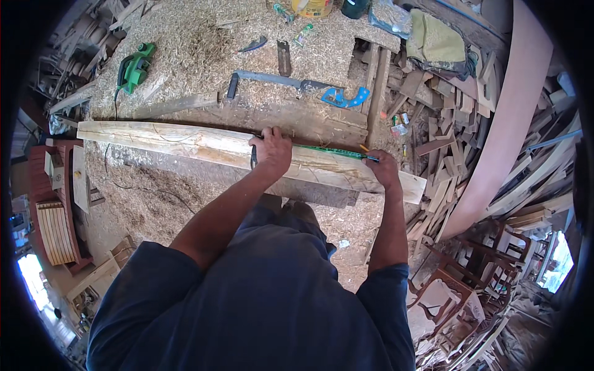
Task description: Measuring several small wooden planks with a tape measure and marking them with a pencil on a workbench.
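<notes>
A long, pale wooden board point(223, 143) lies across the bench in front of me. My left hand point(273, 150) is closed around a dark object at the board's middle, apparently the case of a tape measure, mostly hidden by the fingers. From there a green tape blade point(328, 149) stretches right along the board's far edge. At the other end of the blade, my right hand point(383, 168) is closed on a yellow-orange pencil point(364, 148) that points up and left. Whether these fingers also pinch the tape is hard to see.
Beyond the board lie a blue-handled saw point(345, 97), a green electric planer point(135, 69) with its cord, and wood shavings point(192, 43). Wood offcuts point(442, 148) are heaped at right, beside a wide curved panel point(495, 142). Red-brown furniture point(55, 204) stands at left.
</notes>
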Demonstrator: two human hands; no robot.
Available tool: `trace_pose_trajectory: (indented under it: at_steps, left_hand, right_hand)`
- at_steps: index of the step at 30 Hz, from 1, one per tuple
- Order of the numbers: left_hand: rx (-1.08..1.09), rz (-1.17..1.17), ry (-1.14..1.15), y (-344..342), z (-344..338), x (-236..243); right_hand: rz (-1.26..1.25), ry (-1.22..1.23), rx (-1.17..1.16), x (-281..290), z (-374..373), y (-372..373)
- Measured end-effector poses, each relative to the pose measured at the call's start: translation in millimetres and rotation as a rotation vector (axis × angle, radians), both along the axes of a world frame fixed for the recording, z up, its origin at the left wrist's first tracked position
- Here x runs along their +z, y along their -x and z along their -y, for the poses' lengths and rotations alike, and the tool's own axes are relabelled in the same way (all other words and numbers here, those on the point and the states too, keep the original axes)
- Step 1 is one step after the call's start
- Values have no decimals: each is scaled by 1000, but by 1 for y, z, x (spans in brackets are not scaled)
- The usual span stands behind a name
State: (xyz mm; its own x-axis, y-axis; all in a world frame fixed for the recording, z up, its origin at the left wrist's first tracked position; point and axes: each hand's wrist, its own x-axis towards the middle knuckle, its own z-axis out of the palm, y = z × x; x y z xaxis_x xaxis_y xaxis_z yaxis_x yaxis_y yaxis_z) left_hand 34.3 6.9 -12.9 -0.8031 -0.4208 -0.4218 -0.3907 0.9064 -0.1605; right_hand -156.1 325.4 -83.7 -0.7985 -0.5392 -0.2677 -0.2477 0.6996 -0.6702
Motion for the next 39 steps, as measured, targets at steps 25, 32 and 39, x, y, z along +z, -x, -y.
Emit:
trace_pose_trajectory:
  at_steps: [25, 32, 39]
  left_hand:
    - [-1, -46, 47, -8, -9, -2]
    - [-6, -60, 61, -8, -9, -6]
    - [1, -69, 55, -9, -9, -5]
  right_hand:
    - [-161, -107, 48, 13, 5, -13]
    - [-171, -93, 58, 12, 4, -13]
    - [-166, -87, 41, 10, 5, -14]
